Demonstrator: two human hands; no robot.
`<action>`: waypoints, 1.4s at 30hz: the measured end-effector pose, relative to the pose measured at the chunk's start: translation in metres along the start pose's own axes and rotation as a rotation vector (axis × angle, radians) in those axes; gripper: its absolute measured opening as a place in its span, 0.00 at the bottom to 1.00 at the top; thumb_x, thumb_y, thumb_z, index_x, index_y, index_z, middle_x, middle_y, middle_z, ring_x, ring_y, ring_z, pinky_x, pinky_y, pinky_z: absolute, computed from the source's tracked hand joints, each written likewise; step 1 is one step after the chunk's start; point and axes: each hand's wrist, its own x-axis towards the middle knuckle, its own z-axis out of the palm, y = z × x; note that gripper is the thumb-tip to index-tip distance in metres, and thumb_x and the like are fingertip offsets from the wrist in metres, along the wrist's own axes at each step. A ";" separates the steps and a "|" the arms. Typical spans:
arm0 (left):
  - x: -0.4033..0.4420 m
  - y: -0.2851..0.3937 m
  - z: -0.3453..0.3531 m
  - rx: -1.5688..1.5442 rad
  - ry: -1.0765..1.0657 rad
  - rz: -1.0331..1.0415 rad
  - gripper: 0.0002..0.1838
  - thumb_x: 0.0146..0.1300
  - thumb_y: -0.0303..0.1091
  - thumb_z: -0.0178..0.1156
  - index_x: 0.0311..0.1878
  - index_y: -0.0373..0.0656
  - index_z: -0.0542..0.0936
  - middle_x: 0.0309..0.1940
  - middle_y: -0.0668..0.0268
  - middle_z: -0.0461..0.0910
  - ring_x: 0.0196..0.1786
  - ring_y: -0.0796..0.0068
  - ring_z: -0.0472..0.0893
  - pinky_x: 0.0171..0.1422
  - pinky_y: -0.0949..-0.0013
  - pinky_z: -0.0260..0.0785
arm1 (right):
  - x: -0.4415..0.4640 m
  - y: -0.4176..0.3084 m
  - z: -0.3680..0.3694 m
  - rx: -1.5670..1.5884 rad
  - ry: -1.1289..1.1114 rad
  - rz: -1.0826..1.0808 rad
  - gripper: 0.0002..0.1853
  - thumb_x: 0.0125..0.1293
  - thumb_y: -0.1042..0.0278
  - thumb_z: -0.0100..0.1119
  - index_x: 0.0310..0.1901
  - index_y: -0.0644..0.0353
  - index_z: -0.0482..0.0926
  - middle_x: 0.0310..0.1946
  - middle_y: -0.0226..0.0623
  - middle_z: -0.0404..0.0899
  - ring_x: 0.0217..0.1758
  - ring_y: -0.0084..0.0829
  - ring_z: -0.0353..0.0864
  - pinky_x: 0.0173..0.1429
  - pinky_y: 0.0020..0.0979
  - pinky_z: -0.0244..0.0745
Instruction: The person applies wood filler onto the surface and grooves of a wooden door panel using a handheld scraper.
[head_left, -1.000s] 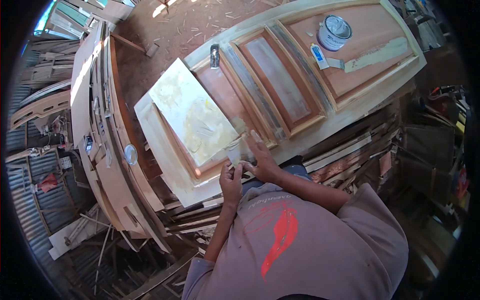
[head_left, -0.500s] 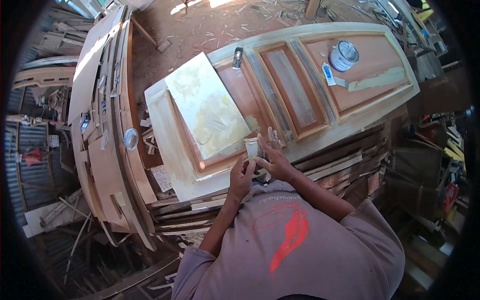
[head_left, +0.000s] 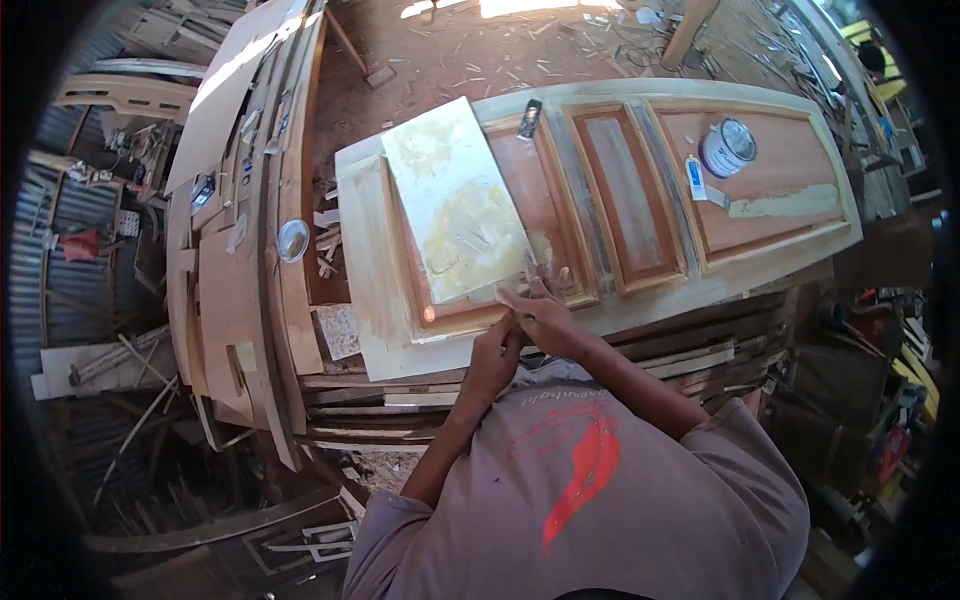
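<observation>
My left hand (head_left: 495, 357) is closed low at the near edge of a panelled wooden door (head_left: 360, 335), around what looks like a flat scraper, now mostly hidden. My right hand (head_left: 540, 310) lies just above it, thumb stretched left and fingers apart, touching the left hand. Close beyond the fingers is a whitish board (head_left: 455, 195), smeared with pale yellow putty and lying across the left door panel. On the right panel stand an open tin (head_left: 727, 148), a blue and white tube (head_left: 695, 178) and a small grey blade (head_left: 717, 197) beside a putty patch (head_left: 785, 202).
A dark small object (head_left: 530, 120) lies on the door's far edge. To the left, long stacked boards (head_left: 265, 290) carry a round shiny lid (head_left: 293, 240). Timber strips (head_left: 630, 365) are piled under the near edge. Wood scraps litter the floor (head_left: 440, 60).
The view has shifted, so the door appears farther right. My hands have closed together, with the right thumb swinging left, and the pale scraper between them has become mostly hidden.
</observation>
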 end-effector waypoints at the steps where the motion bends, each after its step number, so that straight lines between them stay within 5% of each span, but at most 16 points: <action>1: 0.001 0.002 0.003 0.064 0.027 -0.016 0.15 0.77 0.33 0.58 0.59 0.34 0.81 0.36 0.45 0.86 0.40 0.49 0.88 0.46 0.55 0.79 | 0.003 -0.008 0.000 -0.056 0.043 -0.046 0.32 0.67 0.68 0.62 0.74 0.38 0.77 0.87 0.59 0.38 0.89 0.65 0.23 0.83 0.68 0.12; 3: 0.002 -0.009 0.003 0.201 0.028 -0.074 0.15 0.73 0.32 0.58 0.58 0.37 0.82 0.39 0.39 0.85 0.45 0.34 0.85 0.48 0.47 0.78 | 0.000 -0.028 -0.016 -0.166 0.146 -0.129 0.33 0.64 0.71 0.61 0.72 0.39 0.80 0.87 0.60 0.37 0.89 0.66 0.22 0.83 0.69 0.11; 6: -0.005 -0.031 0.003 0.190 0.160 -0.065 0.16 0.72 0.31 0.58 0.60 0.40 0.81 0.37 0.45 0.86 0.38 0.50 0.88 0.44 0.56 0.78 | 0.006 -0.036 -0.056 -0.224 0.246 -0.095 0.35 0.61 0.73 0.61 0.73 0.39 0.79 0.87 0.60 0.39 0.89 0.68 0.23 0.82 0.70 0.11; 7: -0.005 -0.031 0.000 0.192 0.156 -0.163 0.18 0.72 0.32 0.58 0.62 0.39 0.81 0.37 0.46 0.87 0.39 0.55 0.89 0.44 0.57 0.79 | 0.005 -0.040 -0.073 -0.190 0.268 -0.033 0.37 0.61 0.74 0.60 0.74 0.39 0.78 0.86 0.61 0.40 0.90 0.63 0.24 0.86 0.63 0.14; 9: -0.007 -0.053 -0.001 0.159 0.205 -0.235 0.18 0.72 0.32 0.58 0.61 0.36 0.81 0.36 0.47 0.88 0.38 0.60 0.89 0.44 0.58 0.80 | 0.005 -0.005 -0.081 0.053 0.196 0.096 0.38 0.61 0.74 0.60 0.77 0.43 0.75 0.86 0.59 0.46 0.90 0.57 0.34 0.88 0.56 0.26; 14: -0.005 -0.081 0.003 -0.192 0.341 -0.301 0.13 0.76 0.32 0.58 0.55 0.32 0.80 0.35 0.54 0.87 0.35 0.72 0.87 0.39 0.64 0.81 | -0.003 0.089 -0.069 1.155 0.147 0.355 0.40 0.61 0.83 0.55 0.79 0.60 0.67 0.68 0.43 0.77 0.72 0.37 0.77 0.77 0.38 0.68; 16: -0.003 -0.088 0.006 -0.223 0.344 -0.307 0.11 0.77 0.30 0.59 0.54 0.32 0.80 0.38 0.59 0.86 0.38 0.75 0.85 0.39 0.67 0.82 | -0.004 0.101 -0.079 1.441 0.150 0.340 0.41 0.60 0.84 0.54 0.79 0.65 0.63 0.68 0.42 0.77 0.68 0.37 0.80 0.73 0.36 0.73; 25: -0.001 -0.095 0.034 -0.310 0.373 -0.431 0.14 0.76 0.30 0.62 0.59 0.34 0.81 0.44 0.65 0.86 0.46 0.79 0.82 0.55 0.71 0.75 | -0.008 0.167 -0.102 1.519 0.217 0.444 0.42 0.59 0.80 0.59 0.79 0.63 0.64 0.66 0.38 0.78 0.68 0.33 0.79 0.71 0.35 0.73; 37: 0.029 -0.085 0.067 -0.327 0.249 -0.495 0.13 0.76 0.29 0.62 0.58 0.35 0.81 0.42 0.67 0.86 0.40 0.85 0.80 0.45 0.74 0.76 | -0.038 0.210 -0.107 1.449 0.334 0.512 0.48 0.57 0.77 0.61 0.83 0.59 0.59 0.66 0.40 0.77 0.64 0.33 0.79 0.70 0.35 0.73; 42: 0.066 -0.092 0.075 -0.219 0.164 -0.349 0.17 0.74 0.28 0.63 0.61 0.32 0.77 0.44 0.62 0.87 0.44 0.79 0.84 0.48 0.72 0.78 | -0.050 0.200 -0.105 1.351 0.375 0.550 0.48 0.58 0.79 0.60 0.84 0.57 0.58 0.66 0.40 0.76 0.64 0.33 0.79 0.69 0.35 0.73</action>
